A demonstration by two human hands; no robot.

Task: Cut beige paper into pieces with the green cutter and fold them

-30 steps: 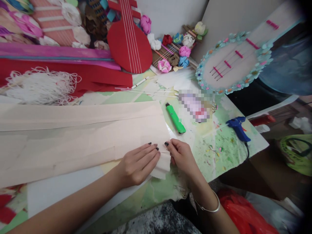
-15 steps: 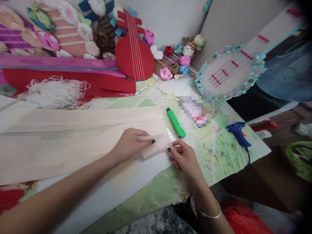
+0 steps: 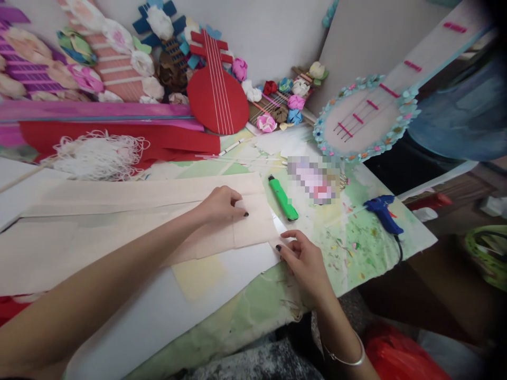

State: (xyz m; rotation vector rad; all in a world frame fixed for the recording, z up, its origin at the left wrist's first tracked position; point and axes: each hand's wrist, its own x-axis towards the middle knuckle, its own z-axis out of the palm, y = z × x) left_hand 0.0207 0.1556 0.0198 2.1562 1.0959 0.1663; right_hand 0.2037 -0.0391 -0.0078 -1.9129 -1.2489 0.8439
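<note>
Long cream paper strips [image 3: 119, 232] lie across a white board [image 3: 158, 301] on the table. My left hand [image 3: 224, 203] rests on the strips near their right end, thumb and fingers pinched together; what lies between them, if anything, is too small to make out. A short cream piece [image 3: 253, 224] lies flat under and beside its fingertips. At the strips' right corner is my right hand [image 3: 299, 256], its index finger and thumb apart, the thumb beside the paper edge. A green cutter [image 3: 282, 198] lies just beyond the strips.
A blue glue gun [image 3: 383, 214] sits near the table's right corner. White string [image 3: 101, 153] lies on red material [image 3: 178, 141] at the back left. Behind stand a red lute-shaped craft [image 3: 217, 97] and a flower-edged one [image 3: 362, 124]. A blurred item [image 3: 312, 179] lies behind the cutter.
The short cream piece, lifted and folded over before, now lies flat. My left hand has shifted up and slightly left. My right hand's thumb and index finger have parted.
</note>
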